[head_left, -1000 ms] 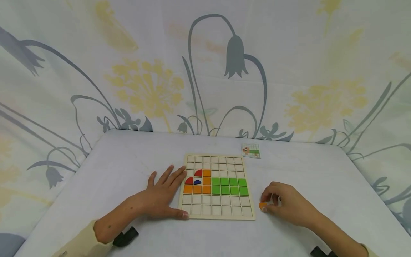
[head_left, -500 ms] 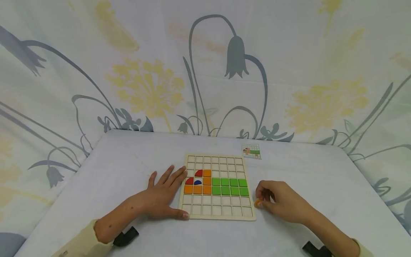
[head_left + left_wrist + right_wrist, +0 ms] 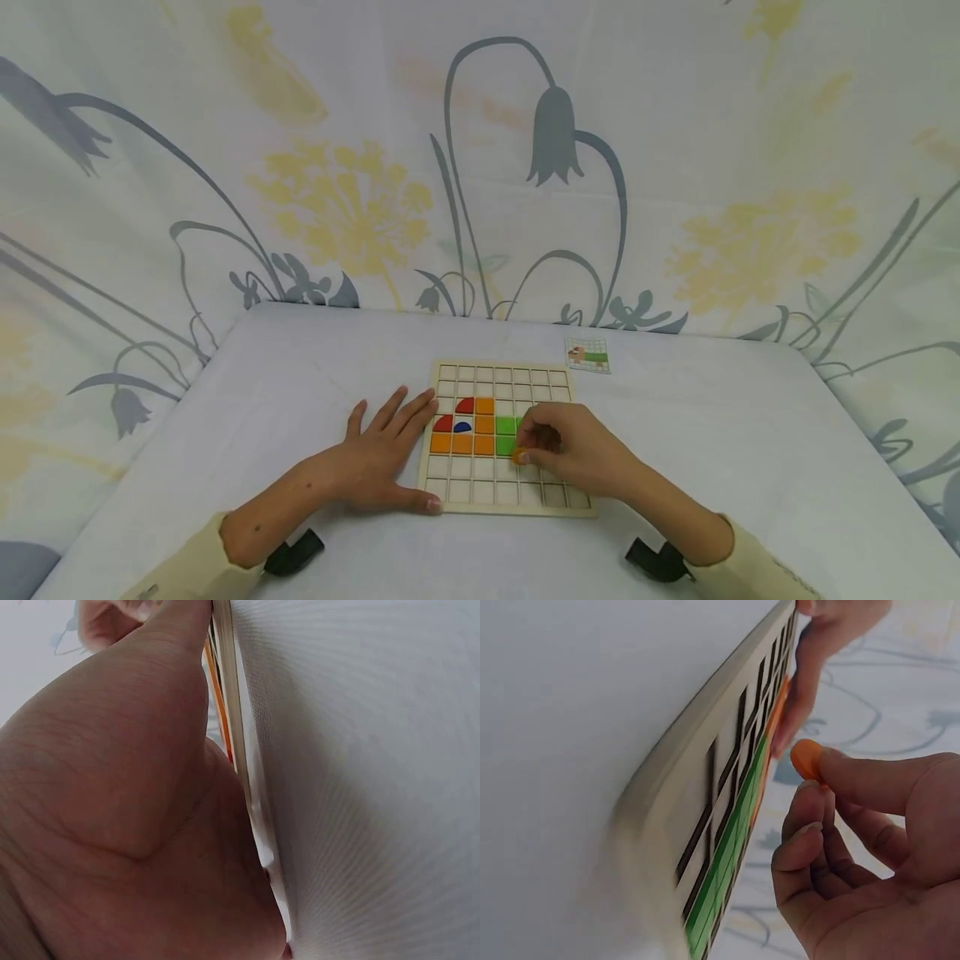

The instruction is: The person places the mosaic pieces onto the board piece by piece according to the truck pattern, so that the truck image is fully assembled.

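A pale wooden grid board [image 3: 480,507] lies on the white table, with orange squares [image 3: 452,443], green squares [image 3: 506,426], red quarter-round pieces [image 3: 466,406] and a blue half-round piece [image 3: 462,427] set in its cells. My left hand [image 3: 378,462] lies spread along the board's left edge, fingertips at the upper side and thumb at the lower corner. Over the board's right half, my right hand [image 3: 577,446] pinches a small orange piece with a rounded edge [image 3: 806,760] between thumb and fingers. In the head view this hand hides most of the green squares.
A small picture card [image 3: 588,355] with a gridded coloured pattern lies just beyond the board's far right corner. Behind the white table [image 3: 750,417] hangs a flower-printed cloth [image 3: 495,167]. Black straps [image 3: 294,552] sit at both wrists.
My right hand has carried the orange piece leftward from the table beside the board to over the grid, below the green squares. My left hand has stayed in place.
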{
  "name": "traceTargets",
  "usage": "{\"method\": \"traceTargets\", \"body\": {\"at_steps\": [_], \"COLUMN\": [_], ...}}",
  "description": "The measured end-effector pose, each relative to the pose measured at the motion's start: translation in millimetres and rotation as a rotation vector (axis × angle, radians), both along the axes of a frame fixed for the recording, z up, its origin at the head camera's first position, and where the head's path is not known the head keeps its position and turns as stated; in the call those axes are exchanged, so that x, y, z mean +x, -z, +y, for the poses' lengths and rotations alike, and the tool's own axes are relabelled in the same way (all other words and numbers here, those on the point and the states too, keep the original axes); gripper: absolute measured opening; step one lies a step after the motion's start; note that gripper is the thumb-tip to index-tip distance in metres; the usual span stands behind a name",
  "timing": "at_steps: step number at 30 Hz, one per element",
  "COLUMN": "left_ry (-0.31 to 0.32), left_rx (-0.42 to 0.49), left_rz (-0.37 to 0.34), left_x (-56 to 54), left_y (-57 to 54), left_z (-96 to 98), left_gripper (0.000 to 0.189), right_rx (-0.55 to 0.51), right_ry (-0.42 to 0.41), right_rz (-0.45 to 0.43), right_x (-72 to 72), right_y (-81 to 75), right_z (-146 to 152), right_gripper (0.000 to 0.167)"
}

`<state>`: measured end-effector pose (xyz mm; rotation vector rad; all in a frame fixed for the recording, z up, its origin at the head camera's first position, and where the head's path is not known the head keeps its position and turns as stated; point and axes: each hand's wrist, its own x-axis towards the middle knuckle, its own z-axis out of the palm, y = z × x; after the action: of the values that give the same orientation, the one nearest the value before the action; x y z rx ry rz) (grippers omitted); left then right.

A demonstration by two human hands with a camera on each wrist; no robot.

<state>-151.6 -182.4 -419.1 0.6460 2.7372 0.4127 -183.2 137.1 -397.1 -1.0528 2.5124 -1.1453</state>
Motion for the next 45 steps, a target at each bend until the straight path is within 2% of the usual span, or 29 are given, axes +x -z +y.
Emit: {"method": "traceTargets", "body": {"at_steps": [7, 11, 18, 23, 26, 30, 35, 41, 45], "left_ry": [0.022, 0.028, 0.031, 0.019, 0.014, 0.013, 0.001, 0.0, -0.003], "left_rx": [0.02, 0.027, 0.014, 0.024, 0.015, -0.008, -0.018, -0.018, -0.011], "left_rz": [0.014, 0.017, 0.011, 0.026, 0.025, 0.013, 0.004, -0.005, -0.01], "left_x": [-0.5, -0.1, 0.1, -2.9, -3.3, -2.6, -2.2, -1.4, -0.8], "left_y": [3.7, 3.1, -1.7, 6.5, 5.6, -0.7, -1.5, -1.4, -1.1], "left_z": [0.1, 0.7, 3.4, 2.1, 3.1, 5.5, 4.4, 2.8, 1.8], "left_gripper": [0.129, 0.129, 0.127, 0.13, 0.131, 0.128, 0.128, 0.128, 0.129], "right_rx": [0.035, 0.077, 0.104, 0.112, 0.094, 0.092, 0.122, 0.174, 0.208], "right_ry": [-0.008, 0.017, 0.069, 0.065, 0.067, 0.101, 0.2, 0.353, 0.395], "right_rz": [-0.009, 0.005, -0.013, 0.053, 0.081, 0.067, 0.111, 0.123, 0.141], "right_x": [-2.0, -0.7, 4.3, 8.7, 12.1, 19.7, 28.4, 40.5, 45.7], "right_y": [3.7, 6.0, 8.8, 8.3, 8.4, 5.2, 2.5, 3.2, 5.0], "right_z": [-46, -63, -74, -70, -58, -32, 12, 66, 90], "right_gripper": [0.01, 0.013, 0.016, 0.01, 0.009, 0.012, 0.017, 0.021, 0.023]}}
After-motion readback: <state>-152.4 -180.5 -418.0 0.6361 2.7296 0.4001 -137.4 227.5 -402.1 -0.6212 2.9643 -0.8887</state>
